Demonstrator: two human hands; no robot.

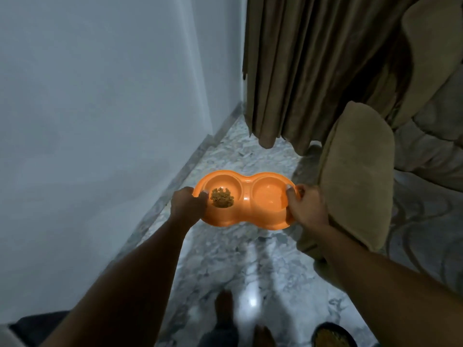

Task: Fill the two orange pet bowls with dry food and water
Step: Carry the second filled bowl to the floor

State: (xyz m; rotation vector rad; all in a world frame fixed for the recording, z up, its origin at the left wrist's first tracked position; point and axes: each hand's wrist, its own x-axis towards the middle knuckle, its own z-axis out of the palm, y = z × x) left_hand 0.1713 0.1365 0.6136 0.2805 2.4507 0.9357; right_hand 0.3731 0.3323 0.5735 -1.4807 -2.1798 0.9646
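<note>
Orange twin pet bowl (246, 197) held out over grey marble floor (238, 259), 2 hands.
Left hand (188, 204) gripping left end, thumb over rim beside small heap of dry food (221, 197) in left well. Right hand (308, 209) gripping right end, thumb hooked inside right well (269, 196); well glossy orange, water not discernible. Bowl roughly level, between white wall (100, 96) and tan sofa arm (355, 176), brown curtain (313, 71) beyond. Bare feet (224, 309) below; dark dish (333, 335) with brown pellets at lower right edge.
</note>
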